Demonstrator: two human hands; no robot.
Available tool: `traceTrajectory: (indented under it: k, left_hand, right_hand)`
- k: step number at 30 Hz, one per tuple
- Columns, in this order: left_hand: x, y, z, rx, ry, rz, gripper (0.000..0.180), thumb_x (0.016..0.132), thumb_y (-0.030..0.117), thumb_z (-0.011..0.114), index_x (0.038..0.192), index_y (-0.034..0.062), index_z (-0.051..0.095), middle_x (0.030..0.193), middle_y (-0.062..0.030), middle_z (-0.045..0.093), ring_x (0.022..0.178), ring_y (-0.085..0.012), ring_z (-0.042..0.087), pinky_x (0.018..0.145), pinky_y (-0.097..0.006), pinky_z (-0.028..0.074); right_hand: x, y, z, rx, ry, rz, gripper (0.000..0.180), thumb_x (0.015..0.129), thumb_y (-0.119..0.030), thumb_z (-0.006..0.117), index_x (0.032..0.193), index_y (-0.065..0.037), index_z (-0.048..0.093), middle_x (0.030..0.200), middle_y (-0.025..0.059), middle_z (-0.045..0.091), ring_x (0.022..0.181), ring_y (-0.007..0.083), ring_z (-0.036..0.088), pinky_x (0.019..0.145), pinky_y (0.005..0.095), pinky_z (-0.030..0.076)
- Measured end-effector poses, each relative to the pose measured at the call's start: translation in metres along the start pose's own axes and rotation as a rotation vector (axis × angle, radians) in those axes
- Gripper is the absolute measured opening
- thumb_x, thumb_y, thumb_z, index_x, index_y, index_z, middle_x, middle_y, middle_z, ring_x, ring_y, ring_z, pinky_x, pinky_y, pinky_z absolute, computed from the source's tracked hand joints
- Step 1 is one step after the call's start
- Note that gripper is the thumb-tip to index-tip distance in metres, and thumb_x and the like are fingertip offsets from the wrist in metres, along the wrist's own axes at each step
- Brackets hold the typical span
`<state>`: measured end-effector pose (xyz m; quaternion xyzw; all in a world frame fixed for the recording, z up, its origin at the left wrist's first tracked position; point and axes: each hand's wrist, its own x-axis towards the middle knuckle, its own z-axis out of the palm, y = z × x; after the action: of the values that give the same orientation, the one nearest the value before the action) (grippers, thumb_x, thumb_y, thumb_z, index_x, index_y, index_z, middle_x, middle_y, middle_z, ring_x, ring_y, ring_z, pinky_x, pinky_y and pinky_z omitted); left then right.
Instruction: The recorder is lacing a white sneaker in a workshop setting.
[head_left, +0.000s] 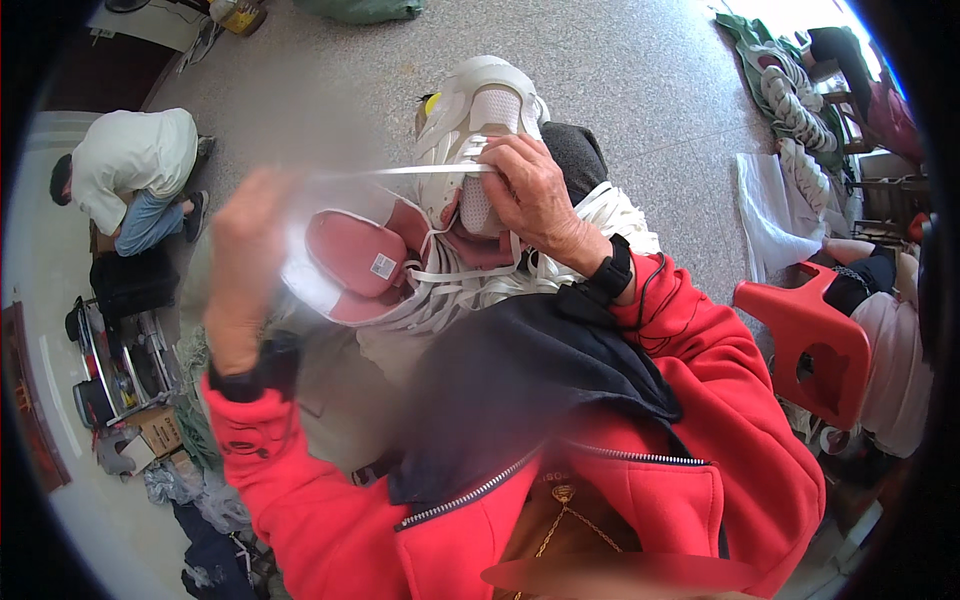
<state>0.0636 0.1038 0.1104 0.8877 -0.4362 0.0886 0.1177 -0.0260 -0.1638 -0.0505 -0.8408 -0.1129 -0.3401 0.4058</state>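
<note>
A white shoelace (430, 170) stretches in a nearly straight line between my hands, over a white sneaker (490, 85) lying in front of me. My right hand (535, 195) rests on the sneaker's lacing, fingers closed on the lace. My left hand (245, 265) is blurred at the lace's other end; it looks closed round it. Beside the sneaker, nearer my left hand, is an opened white shoe upper with a pink lining (355, 250) and a small white label. A heap of loose white laces (610, 220) lies in my lap, by my right wrist.
A red plastic stool (815, 340) stands at the right. More white shoes (795, 110) lie on green cloth and white sheeting at the far right, near other people. At the left a person in a white shirt (135, 160) crouches by a rack (125, 360) and cardboard boxes (160, 430).
</note>
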Motion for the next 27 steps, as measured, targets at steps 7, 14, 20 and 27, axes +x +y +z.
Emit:
traceTrajectory:
  k: [7,14,20,27]
  left_hand:
    - [-0.033,-0.088,-0.065,0.171,0.047,-0.275,0.023,0.096,0.004,0.051,0.115,0.0017,0.064,0.096,-0.0141,0.062,0.081,-0.0227,0.065,0.074,-0.034,0.050]
    - [-0.007,-0.087,-0.023,0.481,0.124,-0.438,0.019,0.096,0.021,0.057,0.095,0.0043,0.064,0.080,-0.0154,0.062,0.068,-0.0240,0.061,0.064,-0.038,0.047]
    - [0.005,0.010,0.100,-0.810,-0.126,-0.553,0.014,0.095,0.014,0.062,0.093,0.0016,0.068,0.075,0.0022,0.062,0.065,-0.0065,0.055,0.058,-0.022,0.045]
    - [0.018,0.048,0.119,-1.431,0.024,-0.678,0.018,0.093,0.013,0.065,0.105,-0.0006,0.064,0.083,-0.0063,0.070,0.073,-0.0114,0.067,0.071,-0.024,0.056]
  right_hand:
    - [-0.003,-0.002,0.006,0.158,0.065,0.128,0.016,0.080,0.002,0.055,0.097,0.001,0.056,0.094,0.0172,0.061,0.091,0.0376,0.059,0.082,0.0421,0.047]
    - [-0.007,0.008,0.000,0.175,0.078,0.257,0.023,0.079,0.006,0.052,0.101,0.001,0.056,0.100,0.0183,0.060,0.096,0.0368,0.058,0.085,0.0412,0.047]
    - [0.002,-0.001,-0.026,0.078,-0.093,0.262,0.032,0.081,0.003,0.057,0.113,-0.001,0.059,0.116,0.0130,0.060,0.112,0.0286,0.056,0.094,0.0388,0.045]
    - [-0.005,-0.011,-0.043,0.078,0.038,0.220,0.028,0.080,0.005,0.056,0.107,-0.001,0.061,0.115,0.0159,0.060,0.109,0.0328,0.056,0.094,0.0407,0.044]
